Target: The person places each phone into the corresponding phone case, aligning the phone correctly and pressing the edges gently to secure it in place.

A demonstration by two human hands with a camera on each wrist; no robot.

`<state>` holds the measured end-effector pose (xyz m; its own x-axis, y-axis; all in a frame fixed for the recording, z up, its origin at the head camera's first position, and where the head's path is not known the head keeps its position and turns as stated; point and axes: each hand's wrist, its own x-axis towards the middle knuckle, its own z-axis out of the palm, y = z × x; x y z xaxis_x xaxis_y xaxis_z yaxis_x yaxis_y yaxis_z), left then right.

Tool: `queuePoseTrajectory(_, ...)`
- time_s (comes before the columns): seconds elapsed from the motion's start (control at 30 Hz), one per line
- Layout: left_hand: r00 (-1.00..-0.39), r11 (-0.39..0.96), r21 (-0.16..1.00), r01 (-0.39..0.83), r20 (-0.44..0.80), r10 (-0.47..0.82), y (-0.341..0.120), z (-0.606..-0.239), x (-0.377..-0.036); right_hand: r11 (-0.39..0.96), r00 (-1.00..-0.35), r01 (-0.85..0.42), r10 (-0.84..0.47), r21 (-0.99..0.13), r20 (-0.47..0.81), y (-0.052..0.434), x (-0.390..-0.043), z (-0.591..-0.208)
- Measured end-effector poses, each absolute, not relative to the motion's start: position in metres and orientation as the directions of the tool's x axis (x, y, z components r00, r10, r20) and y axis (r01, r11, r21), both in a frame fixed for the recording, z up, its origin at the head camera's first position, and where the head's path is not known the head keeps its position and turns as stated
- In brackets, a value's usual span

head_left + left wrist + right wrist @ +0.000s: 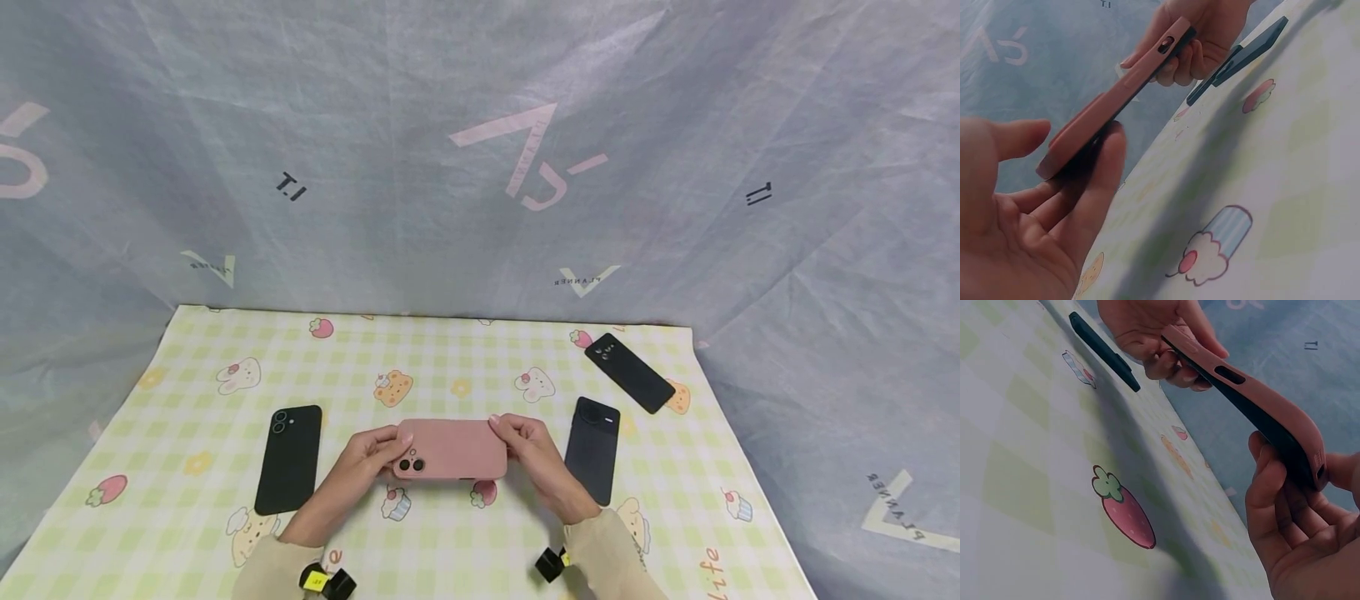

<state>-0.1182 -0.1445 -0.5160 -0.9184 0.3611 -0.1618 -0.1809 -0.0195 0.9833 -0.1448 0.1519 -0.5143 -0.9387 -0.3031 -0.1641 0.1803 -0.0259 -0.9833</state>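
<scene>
Pink case (pixel 459 446) with dark phone (pixel 1277 437) under it, lifted off the tabletop (pixel 435 550), spanning the gap between both hands' fingers. Left hand (pixel 366 457) has the camera end: thumb on the case's back, other fingers (pixel 1107 165) bent underneath, spread only about the thickness of the piece. Right hand (pixel 532 450) pinches the opposite end, thumb on the far corner, other fingers curled below. Two camera lenses (pixel 411 465) just beside the left thumb, near edge of the case. In the right wrist view the dark phone shows along the underside of the pink shell, running between the two sets of fingers; slot in the shell's edge plain there too. Case held about level in the head view.

Black phone (pixel 288 458) lies left of the left fingers, beside that forearm, two lenses at its far end. Dark phone with round camera (pixel 594 442) lies right of the right fingers, lower part next to the right wrist. Another black phone (pixel 630 372) lies farther right and beyond the right fingers, set at a slant, camera end away.

Green-and-white checked cloth (pixel 187 550) below the fingers, cartoon prints all over. Beige sleeves (pixel 611 554) behind both hands, black wrist gear (pixel 341 585) at the cuffs. Grey-blue curtain (pixel 390 208) beyond the fingers, printed lettering.
</scene>
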Motion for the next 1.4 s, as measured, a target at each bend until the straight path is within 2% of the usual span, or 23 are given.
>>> queuePoseTrajectory(0.27,-0.894,-0.096,0.986,-0.137,-0.082,0.441,-0.1473,-0.5217,-0.1143,-0.057,-0.955,0.183,-0.246,-0.982,-0.163,0.1514,-0.1463,-0.5117)
queuePoseTrajectory(0.7,-0.915,-0.069,0.990,-0.119,-0.083,0.395,-0.1456,-0.5189,-0.1130,-0.055,-0.948,0.199,-0.264,-0.978,-0.178,0.1505,-0.1476,-0.5111)
queuePoseTrajectory(0.97,-0.929,-0.096,0.991,-0.088,-0.047,0.366,-0.1437,-0.5159,-0.1125,-0.058,-0.934,0.239,-0.287,-0.969,-0.214,0.1492,-0.1477,-0.5095)
queuePoseTrajectory(1.2,-0.942,-0.101,0.993,-0.062,-0.025,0.335,-0.1431,-0.5168,-0.1115,-0.053,-0.914,0.258,-0.336,-0.965,-0.226,0.1517,-0.1443,-0.5111)
queuePoseTrajectory(1.4,-0.955,-0.091,0.993,-0.075,-0.045,0.294,-0.1421,-0.5156,-0.1113,-0.036,-0.850,0.257,-0.485,-0.966,-0.208,0.1559,-0.1406,-0.5135)
